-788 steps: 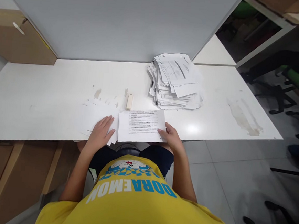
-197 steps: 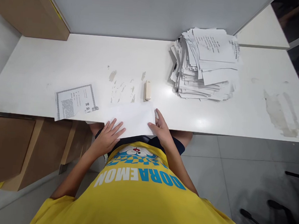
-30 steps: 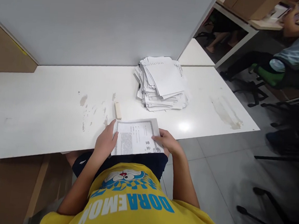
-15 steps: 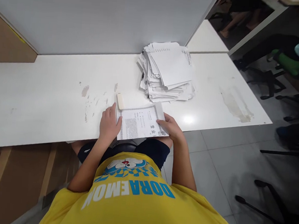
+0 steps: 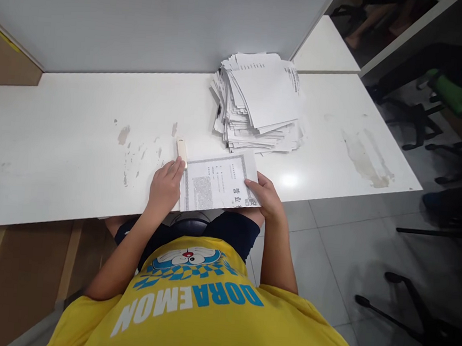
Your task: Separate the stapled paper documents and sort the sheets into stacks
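My right hand [image 5: 268,196] grips the right end of a printed paper sheet [image 5: 224,186], thumb on top and fingers beneath. The sheet has a patterned border and large characters, and lies at the desk's near edge, partly overhanging. My left hand [image 5: 166,186] rests at the sheet's left edge, fingers stretched forward and its thumb hidden. Its fingertips touch the near end of a small cream oblong object [image 5: 182,149], whose kind I cannot make out. Just beyond the sheet stands an untidy stack of papers [image 5: 264,101].
The white desk [image 5: 65,144] has worn, stained patches and a grey partition [image 5: 158,23] along its back. A brown cardboard panel [image 5: 8,59] stands at the left. To the right are office chairs [image 5: 453,89] and a seated person's legs on a tiled floor.
My left hand has moved off the sheet's left edge, its fingers shifting forward onto the cream object. My right hand keeps its hold on the sheet. The view has shifted slightly.
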Motion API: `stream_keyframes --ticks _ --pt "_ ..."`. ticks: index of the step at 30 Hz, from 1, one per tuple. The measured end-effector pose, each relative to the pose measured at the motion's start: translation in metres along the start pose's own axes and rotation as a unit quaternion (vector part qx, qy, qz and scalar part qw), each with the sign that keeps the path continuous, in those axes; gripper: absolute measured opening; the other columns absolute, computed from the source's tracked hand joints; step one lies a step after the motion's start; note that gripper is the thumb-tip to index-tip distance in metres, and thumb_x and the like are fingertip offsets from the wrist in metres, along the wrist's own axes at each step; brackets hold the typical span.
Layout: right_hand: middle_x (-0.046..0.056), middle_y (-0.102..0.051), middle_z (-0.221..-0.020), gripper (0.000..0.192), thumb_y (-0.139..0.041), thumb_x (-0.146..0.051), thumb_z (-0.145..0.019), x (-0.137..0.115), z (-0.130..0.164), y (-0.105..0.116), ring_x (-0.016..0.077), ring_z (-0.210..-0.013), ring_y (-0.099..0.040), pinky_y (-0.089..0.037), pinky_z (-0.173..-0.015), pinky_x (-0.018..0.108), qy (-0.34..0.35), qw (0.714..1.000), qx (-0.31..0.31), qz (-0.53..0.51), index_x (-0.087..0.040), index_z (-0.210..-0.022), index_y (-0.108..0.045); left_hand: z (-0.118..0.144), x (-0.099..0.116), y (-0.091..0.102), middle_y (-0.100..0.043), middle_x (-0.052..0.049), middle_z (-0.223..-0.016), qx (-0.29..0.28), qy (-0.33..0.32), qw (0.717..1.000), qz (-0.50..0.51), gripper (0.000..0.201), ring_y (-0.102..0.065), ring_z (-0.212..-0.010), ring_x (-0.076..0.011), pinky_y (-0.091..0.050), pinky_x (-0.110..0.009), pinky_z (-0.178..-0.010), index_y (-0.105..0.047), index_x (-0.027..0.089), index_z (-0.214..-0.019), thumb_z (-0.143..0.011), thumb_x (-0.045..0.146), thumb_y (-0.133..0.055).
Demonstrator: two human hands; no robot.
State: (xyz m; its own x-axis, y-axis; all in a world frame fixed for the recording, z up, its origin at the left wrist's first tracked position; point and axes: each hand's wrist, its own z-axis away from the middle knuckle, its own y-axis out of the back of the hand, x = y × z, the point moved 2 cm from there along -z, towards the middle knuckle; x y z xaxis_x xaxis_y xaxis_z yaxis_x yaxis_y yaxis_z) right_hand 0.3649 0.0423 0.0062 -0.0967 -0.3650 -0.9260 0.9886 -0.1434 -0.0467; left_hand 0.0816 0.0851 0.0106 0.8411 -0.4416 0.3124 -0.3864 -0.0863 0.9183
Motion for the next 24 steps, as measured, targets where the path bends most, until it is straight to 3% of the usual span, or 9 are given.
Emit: stream_keyframes --ticks 4,7,9,12,15,17,21,24 --pt "0.006 -0.076 -0.097 0.05 -0.076 -0.05 -0.068 0.0 0.002 -0.001 0.0264 -0.087 -0.07 -0.054 -0.075 0.037 0.008 1.0 0.0 -0.009 -0.02 -0.107 -0.069 0.002 -0.001 0.0 -0.052 -0.009 -0.15 0.018 -0.006 1.0 -0.005 0.064 -0.049 -0.136 -0.0294 -0.044 -0.049 -0.106 -0.05 0.018 -0.145 -0.087 -0.001 -0.033" --pt "0.005 -0.076 -0.089 0.044 -0.077 -0.05 -0.067 -0.007 0.011 0.012 0.0262 -0.083 -0.07 -0.054 -0.073 0.037 0.016 1.0 0.005 0.012 -0.019 -0.098 -0.07 0.001 -0.004 0.001 -0.051 -0.008 -0.151 0.039 -0.013 0.999 0.005 0.063 -0.049 -0.136 -0.0286 -0.044 -0.048 -0.108 -0.048 0.018 -0.147 -0.088 0.002 -0.035" --pt "0.005 -0.076 -0.085 0.04 -0.077 -0.048 -0.068 -0.019 0.018 0.03 0.0268 -0.081 -0.07 -0.054 -0.073 0.038 0.048 0.997 0.05 0.02 -0.019 -0.095 -0.07 0.0 -0.006 0.002 -0.049 -0.01 -0.152 0.047 -0.025 0.999 0.008 0.062 -0.05 -0.136 -0.0282 -0.045 -0.046 -0.108 -0.046 0.016 -0.148 -0.088 0.003 -0.035" --pt "0.007 -0.075 -0.092 0.036 -0.073 -0.045 -0.072 -0.044 0.012 0.056 0.0279 -0.089 -0.07 -0.056 -0.077 0.039 0.164 0.972 0.166 -0.005 -0.021 -0.098 -0.069 -0.001 -0.006 0.001 -0.047 -0.013 -0.153 0.046 -0.042 0.998 0.006 0.06 -0.052 -0.133 -0.0285 -0.045 -0.046 -0.107 -0.044 0.013 -0.149 -0.09 0.006 -0.035" --pt "0.008 -0.071 -0.104 0.036 -0.063 -0.042 -0.079 -0.07 -0.028 0.068 0.0256 -0.1 -0.068 -0.055 -0.087 0.04 0.284 0.921 0.262 -0.054 -0.021 -0.108 -0.064 -0.001 -0.007 0.0 -0.046 -0.015 -0.154 0.039 -0.046 0.998 -0.004 0.059 -0.056 -0.129 -0.0297 -0.048 -0.046 -0.102 -0.043 0.011 -0.149 -0.091 0.008 -0.034" --pt "0.009 -0.067 -0.106 0.038 -0.057 -0.043 -0.082 -0.083 -0.071 0.066 0.0233 -0.101 -0.067 -0.055 -0.089 0.039 0.315 0.897 0.301 -0.074 -0.02 -0.112 -0.06 0.0 -0.008 -0.001 -0.044 -0.015 -0.155 0.035 -0.041 0.999 -0.009 0.059 -0.058 -0.126 -0.0303 -0.049 -0.046 -0.098 -0.042 0.011 -0.149 -0.091 0.009 -0.034" --pt "0.011 -0.062 -0.111 0.046 -0.046 -0.051 -0.087 -0.1 -0.144 0.055 0.0228 -0.104 -0.063 -0.057 -0.081 0.038 0.282 0.916 0.28 -0.046 -0.021 -0.121 -0.052 0.001 -0.009 -0.001 -0.042 -0.016 -0.156 0.034 -0.033 0.999 0.004 0.056 -0.058 -0.126 -0.0312 -0.049 -0.048 -0.099 -0.04 0.012 -0.151 -0.095 0.014 -0.034" --pt "0.01 -0.059 -0.117 0.054 -0.05 -0.052 -0.086 -0.098 -0.154 0.043 0.0216 -0.106 -0.061 -0.056 -0.083 0.036 0.215 0.943 0.252 -0.03 -0.022 -0.131 -0.046 0.001 -0.009 -0.001 -0.042 -0.016 -0.156 0.039 -0.031 0.999 0.011 0.054 -0.057 -0.128 -0.0311 -0.049 -0.047 -0.1 -0.04 0.012 -0.15 -0.097 0.018 -0.033"
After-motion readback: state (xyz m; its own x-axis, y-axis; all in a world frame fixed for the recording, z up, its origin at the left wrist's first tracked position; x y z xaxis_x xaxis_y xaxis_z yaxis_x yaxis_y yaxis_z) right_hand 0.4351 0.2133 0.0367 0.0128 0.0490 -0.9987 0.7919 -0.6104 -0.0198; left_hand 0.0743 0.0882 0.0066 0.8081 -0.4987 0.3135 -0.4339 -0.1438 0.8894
